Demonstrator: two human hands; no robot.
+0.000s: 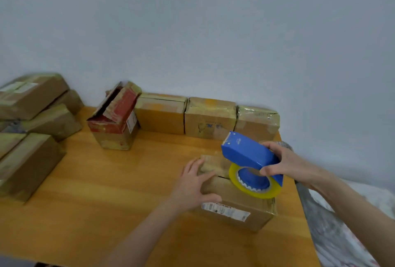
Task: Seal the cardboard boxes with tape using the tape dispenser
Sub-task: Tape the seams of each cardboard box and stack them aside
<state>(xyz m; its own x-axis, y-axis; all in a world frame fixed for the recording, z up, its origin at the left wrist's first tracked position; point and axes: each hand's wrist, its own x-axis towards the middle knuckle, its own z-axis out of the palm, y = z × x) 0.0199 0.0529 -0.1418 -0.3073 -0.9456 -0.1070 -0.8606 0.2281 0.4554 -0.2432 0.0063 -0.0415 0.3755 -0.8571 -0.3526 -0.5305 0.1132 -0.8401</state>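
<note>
A brown cardboard box (235, 204) sits close to the right edge of a wooden table (106, 181). It has a white label on its near face, and its top flaps are closed. Bare tabletop stretches to the left of the box and in front of it. Behind the box, three taped boxes (210, 117) line the wall. Farther left stands a torn red-printed box (115, 121), then a pile of boxes (32, 121). The left hand (192, 183) lies flat, fingers spread, on the box's top left edge. The right hand (280, 164) clasps a blue tape dispenser (248, 153), with its yellow tape roll (254, 187) low over the box's top; contact is unclear.
</note>
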